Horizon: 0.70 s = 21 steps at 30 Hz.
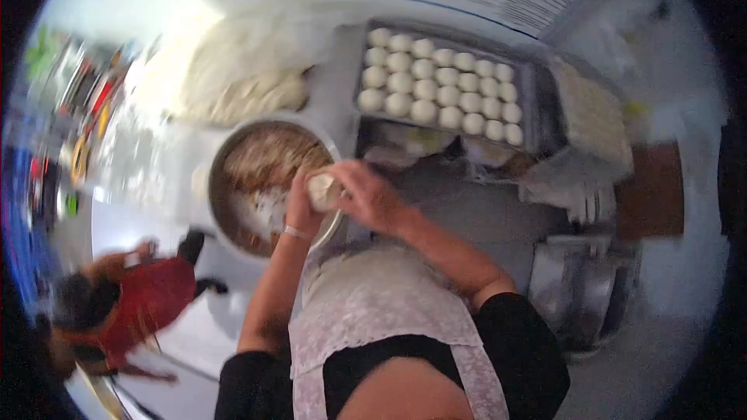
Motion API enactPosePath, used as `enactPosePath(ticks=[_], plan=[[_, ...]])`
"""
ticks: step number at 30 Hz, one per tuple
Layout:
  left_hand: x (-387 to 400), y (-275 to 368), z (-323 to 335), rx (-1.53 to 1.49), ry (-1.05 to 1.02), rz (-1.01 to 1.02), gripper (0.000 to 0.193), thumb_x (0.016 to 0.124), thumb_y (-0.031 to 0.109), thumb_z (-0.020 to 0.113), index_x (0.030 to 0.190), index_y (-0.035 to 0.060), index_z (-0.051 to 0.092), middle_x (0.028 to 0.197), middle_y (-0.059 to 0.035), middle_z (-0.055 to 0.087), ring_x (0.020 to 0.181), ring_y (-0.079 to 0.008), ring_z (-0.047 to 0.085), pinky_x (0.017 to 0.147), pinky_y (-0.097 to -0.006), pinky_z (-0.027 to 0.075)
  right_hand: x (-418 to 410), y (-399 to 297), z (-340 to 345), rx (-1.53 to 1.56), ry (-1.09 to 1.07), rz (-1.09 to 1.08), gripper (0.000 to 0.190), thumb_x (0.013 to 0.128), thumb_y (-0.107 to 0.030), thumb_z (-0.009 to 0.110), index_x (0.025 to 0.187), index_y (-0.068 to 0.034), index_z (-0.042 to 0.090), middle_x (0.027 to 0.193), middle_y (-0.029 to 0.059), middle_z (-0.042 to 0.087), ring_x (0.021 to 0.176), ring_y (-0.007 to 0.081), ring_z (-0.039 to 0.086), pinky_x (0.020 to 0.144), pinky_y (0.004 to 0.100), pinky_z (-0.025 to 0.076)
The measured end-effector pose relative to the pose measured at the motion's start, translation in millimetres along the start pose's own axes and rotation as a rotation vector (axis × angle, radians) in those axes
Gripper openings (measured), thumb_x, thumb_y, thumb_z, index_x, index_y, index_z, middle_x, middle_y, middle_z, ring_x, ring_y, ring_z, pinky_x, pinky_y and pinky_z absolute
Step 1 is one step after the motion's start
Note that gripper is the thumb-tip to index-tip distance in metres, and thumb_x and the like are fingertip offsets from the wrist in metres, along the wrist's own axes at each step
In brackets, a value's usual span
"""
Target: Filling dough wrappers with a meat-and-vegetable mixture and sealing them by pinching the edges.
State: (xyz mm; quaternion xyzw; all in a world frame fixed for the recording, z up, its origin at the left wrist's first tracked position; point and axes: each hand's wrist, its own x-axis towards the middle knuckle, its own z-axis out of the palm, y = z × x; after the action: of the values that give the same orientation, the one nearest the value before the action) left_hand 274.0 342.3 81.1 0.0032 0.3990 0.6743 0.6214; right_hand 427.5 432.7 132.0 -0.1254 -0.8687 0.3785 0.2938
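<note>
Above the right rim of a large round metal bowl (213,210), my left hand (302,205) cups a pale piece of dough (322,191). The fingers of my right hand (367,195) close around the dough's other side, at its edge. Inside the bowl lies a brown crumbly filling (274,154), with a heap of white granular stuff (262,210) nearer to me. Whether the dough piece has anything inside it is hidden. Beyond the bowl rests a big mass of soft dough (257,90) on the worktop.
A metal tray (528,99) with rows of round white dough balls (425,89) stands at the far right. Past it is a pale box-like container (592,111). A metal vessel (575,291) sits at lower right. At left, a person in red (154,289) is nearby.
</note>
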Motion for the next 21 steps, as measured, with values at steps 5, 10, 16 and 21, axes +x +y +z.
enactPosePath(ticks=[5, 10, 16, 21], plan=[[40.7, -50.1, 71.2, 0.558, -0.285, 0.106, 0.055, 0.096, 0.047, 0.038, 0.128, 0.0029, 0.044, 0.117, -0.0122, 0.056, 0.106, -0.0262, 0.057, 0.088, -0.0392, 0.050, -46.6, 59.2, -32.8, -0.021, 0.193, 0.194, 0.058, 0.083, -0.021, 0.069, 0.130, -0.003, 0.041, 0.121, 0.0200, 0.050, 0.116, 0.0357, 0.050, 0.095, 0.0421, 0.042], [96.7, -90.0, 157.6, 0.398, -0.187, -0.159, 0.067, 0.093, 0.042, 0.049, 0.144, 0.0068, 0.023, 0.135, -0.0154, 0.043, 0.120, -0.0298, 0.047, 0.093, -0.0447, 0.045, -89.2, 170.5, -115.9, 0.758, 0.357, 0.773, 0.040, 0.085, -0.012, 0.062, 0.121, 0.001, 0.050, 0.114, 0.0129, 0.058, 0.106, 0.0258, 0.058, 0.087, 0.0340, 0.050], [144.0, -91.3, 205.2, 0.422, -0.094, -0.168, 0.071, 0.089, 0.038, 0.056, 0.144, 0.0074, 0.024, 0.136, -0.0183, 0.043, 0.124, -0.0311, 0.044, 0.097, -0.0466, 0.042, -142.9, 384.1, -307.1, 0.226, 0.480, 0.878, 0.038, 0.088, -0.019, 0.058, 0.119, 0.001, 0.051, 0.117, 0.0125, 0.056, 0.109, 0.0253, 0.056, 0.087, 0.0366, 0.050], [159.2, -80.2, 202.5, 0.383, 0.086, -0.086, 0.064, 0.091, 0.034, 0.053, 0.143, 0.0084, 0.025, 0.133, -0.0194, 0.046, 0.118, -0.0317, 0.049, 0.094, -0.0457, 0.045, -109.3, 490.8, -406.3, 0.436, 0.914, 0.968, 0.049, 0.085, -0.031, 0.064, 0.121, -0.002, 0.051, 0.118, 0.0116, 0.055, 0.108, 0.0278, 0.055, 0.088, 0.0415, 0.048]])
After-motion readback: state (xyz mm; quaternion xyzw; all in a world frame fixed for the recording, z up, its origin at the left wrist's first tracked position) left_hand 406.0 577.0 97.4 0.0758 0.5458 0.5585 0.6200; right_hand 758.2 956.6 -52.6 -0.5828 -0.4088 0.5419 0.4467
